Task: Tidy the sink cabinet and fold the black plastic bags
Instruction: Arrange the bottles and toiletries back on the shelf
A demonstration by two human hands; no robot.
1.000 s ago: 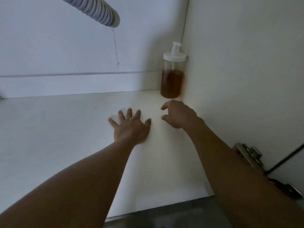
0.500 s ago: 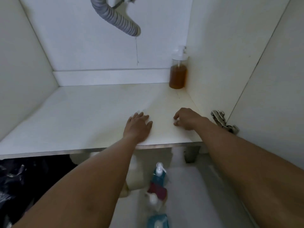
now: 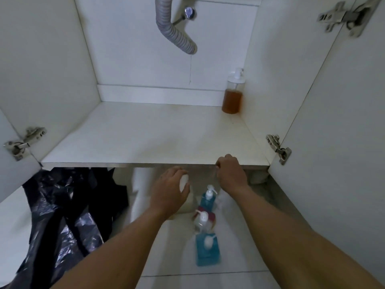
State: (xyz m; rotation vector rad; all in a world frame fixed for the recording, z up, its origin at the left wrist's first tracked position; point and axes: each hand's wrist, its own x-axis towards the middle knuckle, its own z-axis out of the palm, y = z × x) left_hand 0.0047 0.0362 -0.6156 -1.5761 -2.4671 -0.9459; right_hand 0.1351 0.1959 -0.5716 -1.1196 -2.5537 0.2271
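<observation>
The sink cabinet stands open, and on its white floor [image 3: 145, 138] only an amber pump bottle [image 3: 232, 97] remains, in the back right corner. Crumpled black plastic bags [image 3: 68, 215] lie in a heap on the tiled floor at the lower left, in front of the cabinet. My left hand [image 3: 168, 190] hovers below the cabinet's front edge, closed around a small white wad [image 3: 184, 183]. My right hand [image 3: 230, 173] has its fingers curled against the front edge of the cabinet floor, with nothing seen in it.
A row of pump bottles stands on the floor between my arms: a blue one [image 3: 208, 198], a clear one with red [image 3: 203, 221], and another blue one [image 3: 207, 249]. A grey corrugated drain hose [image 3: 175, 32] hangs above. Both doors are swung open, with metal hinges [image 3: 278, 148] at the sides.
Both hands have drawn back from deep inside the cabinet to its front edge. The left hand has lifted off the cabinet floor with the white wad. The view has pulled back.
</observation>
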